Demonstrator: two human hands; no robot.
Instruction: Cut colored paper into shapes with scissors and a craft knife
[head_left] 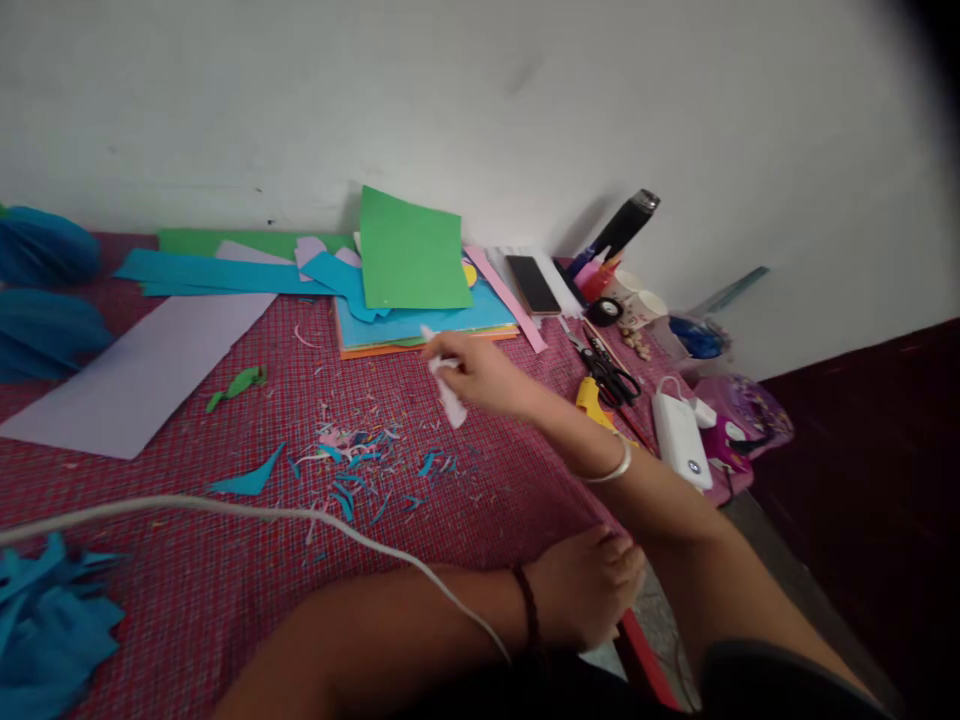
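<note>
My right hand (484,375), with a white bangle on its wrist, is stretched out over the checkered tablecloth (420,410). Its fingers are closed on a crumpled strip of whitish paper (448,395), just in front of a stack of coloured paper (420,340). Near the table's right front edge my left hand (589,590) is curled, a dark bracelet on its wrist; whether anything lies inside it is hidden. Small blue and pink paper scraps (356,455) are scattered left of my right hand. A green twisted paper piece (238,385) lies farther left.
A white cable (300,512) runs across the front. Blue paper pieces (52,630) lie at left. A green sheet (412,250) leans near the wall. On the right are a phone (532,283), scissors (607,375), a yellow glue gun (592,400) and a white power bank (679,435).
</note>
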